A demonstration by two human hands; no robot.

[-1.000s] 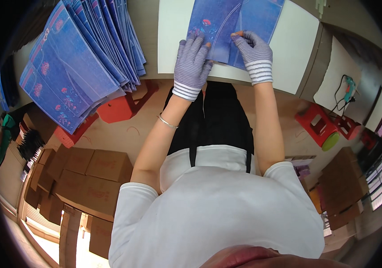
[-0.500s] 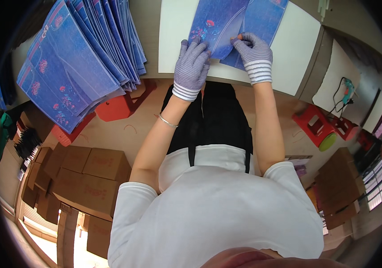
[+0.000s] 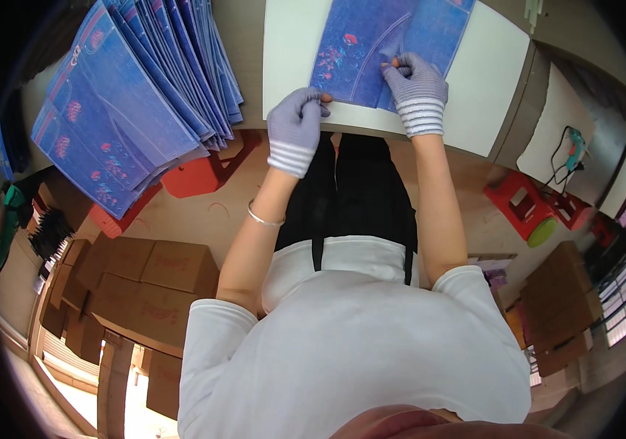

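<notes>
A blue denim-print sheet (image 3: 368, 62) with pink flowers lies on a white board in front of me, its upper part cut off by the view's edge. My left hand (image 3: 298, 123), in a striped glove with bare fingertips, is at the sheet's lower left corner. Its fingers are curled, and whether they hold the corner is hidden. My right hand (image 3: 417, 89), gloved likewise, rests over the sheet's right part with thumb and forefinger pinched. A pale, see-through patch shows just beyond those fingertips; what they pinch is too small to tell.
A fanned stack of similar blue printed sheets (image 3: 126, 102) covers the table's left side. The white board (image 3: 492, 80) lies beneath the work. Red stools (image 3: 521, 205) stand below the table, with cardboard boxes (image 3: 156, 293) behind on the left. A teal corded tool (image 3: 575, 146) lies at right.
My left hand has slid off the sheet toward me and to the left, its fingers curling. The sheet's near edge now lies straighter and flatter. My right hand stays nearly in place.
</notes>
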